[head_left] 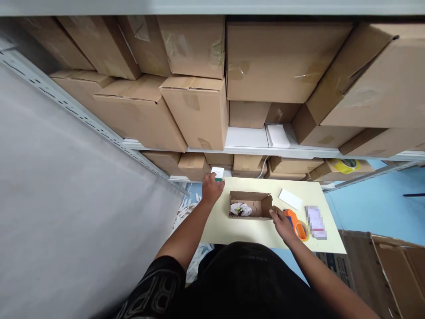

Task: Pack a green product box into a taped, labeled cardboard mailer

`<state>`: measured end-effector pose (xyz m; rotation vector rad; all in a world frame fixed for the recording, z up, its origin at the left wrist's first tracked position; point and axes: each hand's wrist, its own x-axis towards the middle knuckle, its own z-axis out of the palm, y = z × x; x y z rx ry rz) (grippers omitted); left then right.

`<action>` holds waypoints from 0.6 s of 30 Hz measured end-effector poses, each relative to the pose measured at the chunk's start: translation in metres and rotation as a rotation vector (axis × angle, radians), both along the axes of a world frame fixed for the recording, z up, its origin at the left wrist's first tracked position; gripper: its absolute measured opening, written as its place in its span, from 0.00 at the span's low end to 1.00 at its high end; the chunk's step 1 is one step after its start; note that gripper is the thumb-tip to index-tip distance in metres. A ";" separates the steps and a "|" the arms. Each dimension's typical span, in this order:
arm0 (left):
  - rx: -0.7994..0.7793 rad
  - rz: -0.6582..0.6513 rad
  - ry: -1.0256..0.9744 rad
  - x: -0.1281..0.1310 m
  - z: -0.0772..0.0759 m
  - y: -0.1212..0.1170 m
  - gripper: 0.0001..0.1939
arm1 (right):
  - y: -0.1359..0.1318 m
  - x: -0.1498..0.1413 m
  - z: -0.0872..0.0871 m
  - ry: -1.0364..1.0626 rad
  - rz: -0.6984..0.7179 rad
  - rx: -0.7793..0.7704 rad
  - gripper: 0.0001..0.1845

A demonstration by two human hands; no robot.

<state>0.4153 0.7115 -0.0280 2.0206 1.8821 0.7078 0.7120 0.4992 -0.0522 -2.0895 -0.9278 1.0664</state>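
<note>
My left hand (212,190) is closed around a small white box (218,172) with a green lower edge, held over the table's far left corner. On the table stands an open cardboard box (249,217). Crumpled white paper (241,209) lies in its left part, with something dark and greenish showing in the folds. The right end of this carton is gripped by my right hand (283,225), its fingers at the rim. Close beside that hand rests an orange tape dispenser (300,230) with a roll of tape.
The pale yellow table (219,230) also carries a flat white box (290,199) and a pixelated item (315,222). Behind it, a shelf (245,141) holds several cardboard cartons (195,110). Yellow tape (345,165) sits lower right. White paper strips (186,215) litter the floor at left.
</note>
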 end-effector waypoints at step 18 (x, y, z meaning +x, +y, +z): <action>-0.307 0.216 0.084 0.001 0.005 0.025 0.30 | -0.019 0.061 0.028 -0.110 -0.052 0.092 0.29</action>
